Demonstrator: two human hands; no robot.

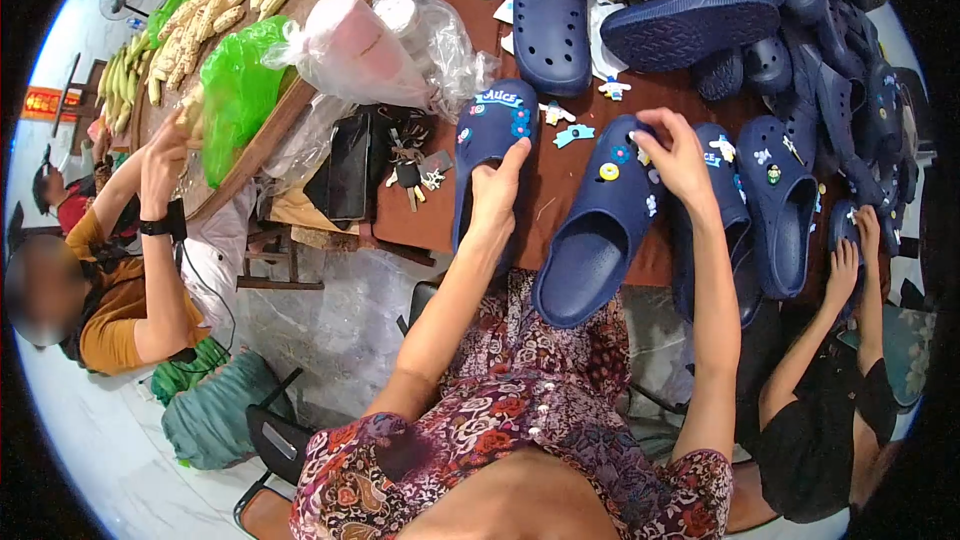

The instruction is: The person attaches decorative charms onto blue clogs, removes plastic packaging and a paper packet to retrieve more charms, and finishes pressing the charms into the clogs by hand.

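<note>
My left hand (495, 185) is wrapped over the opening of a dark blue clog (498, 120), its thumb on the upper, which bears charms and a light blue label. Beside it, my right hand (675, 155) has thumb and index finger pinched at the toe of a second blue clog (590, 250); a small white piece shows at the fingertips. That clog carries a yellow ring charm (609, 171) and a blue flower charm. Between the two clogs lie a loose light blue charm (573, 135) and a white charm (555, 113) on the brown table (450, 30).
More decorated clogs (780, 200) stand at the right, under a big pile of plain ones (690, 25). Keys (408, 175), a black phone (350, 168) and a bagged cup (360, 50) lie left. Co-workers sit both sides; one's hands (855, 260) hold a clog.
</note>
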